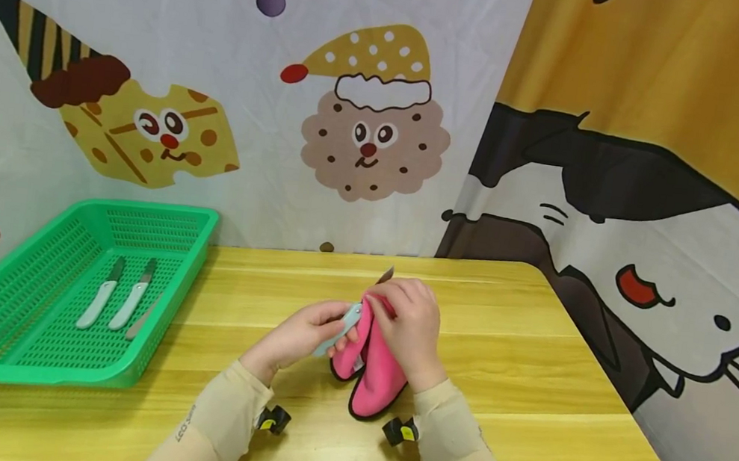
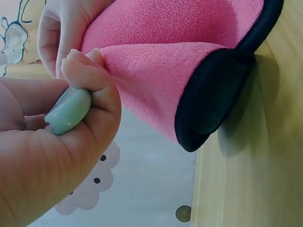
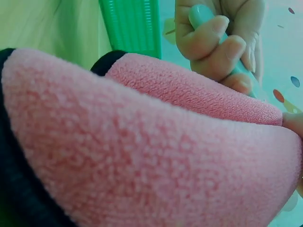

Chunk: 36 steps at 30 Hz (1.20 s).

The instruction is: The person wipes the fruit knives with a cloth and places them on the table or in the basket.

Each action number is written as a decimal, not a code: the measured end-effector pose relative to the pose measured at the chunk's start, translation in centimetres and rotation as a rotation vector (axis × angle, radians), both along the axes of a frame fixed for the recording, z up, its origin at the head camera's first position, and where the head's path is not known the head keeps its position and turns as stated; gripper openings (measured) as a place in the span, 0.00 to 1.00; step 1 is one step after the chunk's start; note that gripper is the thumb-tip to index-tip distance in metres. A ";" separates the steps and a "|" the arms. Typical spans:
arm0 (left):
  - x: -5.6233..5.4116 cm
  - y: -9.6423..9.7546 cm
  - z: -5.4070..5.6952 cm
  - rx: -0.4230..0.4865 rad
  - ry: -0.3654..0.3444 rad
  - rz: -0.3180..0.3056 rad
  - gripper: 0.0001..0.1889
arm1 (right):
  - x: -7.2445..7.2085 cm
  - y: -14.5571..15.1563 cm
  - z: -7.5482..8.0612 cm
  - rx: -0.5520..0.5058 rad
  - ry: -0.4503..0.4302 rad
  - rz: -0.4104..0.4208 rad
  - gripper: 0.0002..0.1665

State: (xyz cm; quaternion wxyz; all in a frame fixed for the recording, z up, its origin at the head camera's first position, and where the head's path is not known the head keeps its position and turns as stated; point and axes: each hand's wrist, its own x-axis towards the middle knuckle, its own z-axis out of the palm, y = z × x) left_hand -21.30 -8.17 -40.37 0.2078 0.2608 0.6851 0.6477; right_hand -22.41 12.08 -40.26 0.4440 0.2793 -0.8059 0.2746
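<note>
My left hand (image 1: pixel 305 333) grips the pale green handle of a small knife (image 1: pixel 349 321), fingers curled round it. A pink fleecy cloth (image 1: pixel 383 375) with black edging hangs folded from my right hand (image 1: pixel 412 324), which pinches it around the blade. Beyond the right fingers a dark, pointed tip sticks out; the rest of the blade is hidden by cloth and hand. In the left wrist view, the rounded handle end (image 2: pixel 72 111) shows inside the left fist, beside the cloth (image 2: pixel 151 71). The right wrist view has the cloth (image 3: pixel 142 142) filling its lower part.
On the table's left stands a green plastic basket (image 1: pixel 200 273) with two white-handled knives (image 1: pixel 98 301) and a thin pinkish-handled item (image 1: pixel 142 321) at its right wall. The wooden table (image 1: pixel 524 427) meets a printed curtain (image 1: pixel 267 175) at the back and right.
</note>
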 end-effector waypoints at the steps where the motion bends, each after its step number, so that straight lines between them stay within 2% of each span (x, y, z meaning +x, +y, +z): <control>1: 0.0 0.0 0.0 -0.006 0.002 0.001 0.14 | -0.1 0.1 0.0 -0.004 -0.001 -0.010 0.08; 14: 0.3 0.2 0.3 -0.082 0.024 -0.029 0.14 | -0.8 2.3 0.5 -0.091 -0.009 -0.115 0.06; 20: 0.5 0.3 0.5 -0.118 0.073 -0.036 0.14 | -0.9 3.2 1.0 -0.122 0.001 -0.131 0.06; 24: 0.6 0.5 0.4 -0.159 0.124 -0.015 0.14 | -1.0 3.8 1.3 -0.148 0.004 -0.144 0.05; 27: 0.8 0.7 0.4 -0.194 0.161 0.038 0.15 | -1.1 4.4 1.4 -0.181 0.010 -0.153 0.05; 30: 1.0 0.8 0.4 -0.261 0.224 0.136 0.17 | -1.2 4.8 1.5 -0.217 0.018 -0.155 0.05; 33: 0.9 1.0 0.5 -0.342 0.328 0.256 0.17 | -1.2 5.0 1.5 -0.249 0.026 -0.148 0.05; 36: 0.7 1.1 0.3 -0.418 0.496 0.377 0.18 | -1.2 5.1 1.7 -0.258 0.029 -0.139 0.04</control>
